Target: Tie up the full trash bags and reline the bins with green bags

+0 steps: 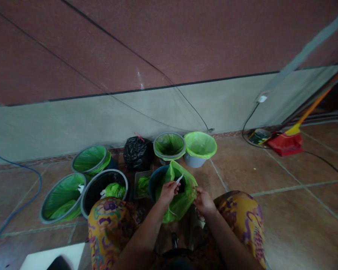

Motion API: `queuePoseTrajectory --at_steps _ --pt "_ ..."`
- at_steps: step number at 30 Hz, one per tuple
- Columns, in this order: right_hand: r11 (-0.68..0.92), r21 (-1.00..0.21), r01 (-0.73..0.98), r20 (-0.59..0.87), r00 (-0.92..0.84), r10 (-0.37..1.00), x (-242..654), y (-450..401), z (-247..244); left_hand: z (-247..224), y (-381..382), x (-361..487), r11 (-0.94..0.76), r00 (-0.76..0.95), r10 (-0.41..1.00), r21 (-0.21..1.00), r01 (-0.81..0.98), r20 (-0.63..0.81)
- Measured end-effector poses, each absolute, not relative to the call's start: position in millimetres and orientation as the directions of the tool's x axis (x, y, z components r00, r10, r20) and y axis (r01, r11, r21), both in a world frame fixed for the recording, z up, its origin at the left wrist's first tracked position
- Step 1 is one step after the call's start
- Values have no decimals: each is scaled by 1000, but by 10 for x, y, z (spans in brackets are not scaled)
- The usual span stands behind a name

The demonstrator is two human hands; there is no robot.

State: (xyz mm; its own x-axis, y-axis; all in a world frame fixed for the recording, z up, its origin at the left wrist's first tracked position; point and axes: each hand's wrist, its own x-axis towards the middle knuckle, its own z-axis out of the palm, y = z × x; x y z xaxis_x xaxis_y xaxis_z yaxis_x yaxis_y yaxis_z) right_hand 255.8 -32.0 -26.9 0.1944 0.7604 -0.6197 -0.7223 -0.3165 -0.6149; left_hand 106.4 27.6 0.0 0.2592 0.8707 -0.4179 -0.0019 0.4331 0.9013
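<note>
A green plastic bag (184, 204) hangs between my two hands, partly over a dark blue bin (154, 180). My left hand (169, 192) is closed on a thin white strip (180, 178) at the bag's mouth. On the other side, my right hand (204, 200) pinches the bag's right edge. Inside the bag's opening it looks dark, and its contents cannot be made out. Right behind stand a grey bin (169, 160) and a pale bin (195, 162), both lined with green bags.
A tied black bag (138, 153) stands by the wall. At the left are lined bins (91, 159), (42, 210) and a black-lined bin (84, 202). A small tray (137, 183) holds green plastic. A red dustpan (285, 144) and a cable lie right.
</note>
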Motion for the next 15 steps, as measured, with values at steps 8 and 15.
queuePoseTrajectory --at_steps 8,15 --pt "-242 -755 -609 -434 187 881 2454 -324 -226 -52 231 1266 286 315 891 943 167 -326" --pt "-225 -939 259 -192 146 970 2520 -357 -122 -110 197 1223 277 437 833 940 200 -339"
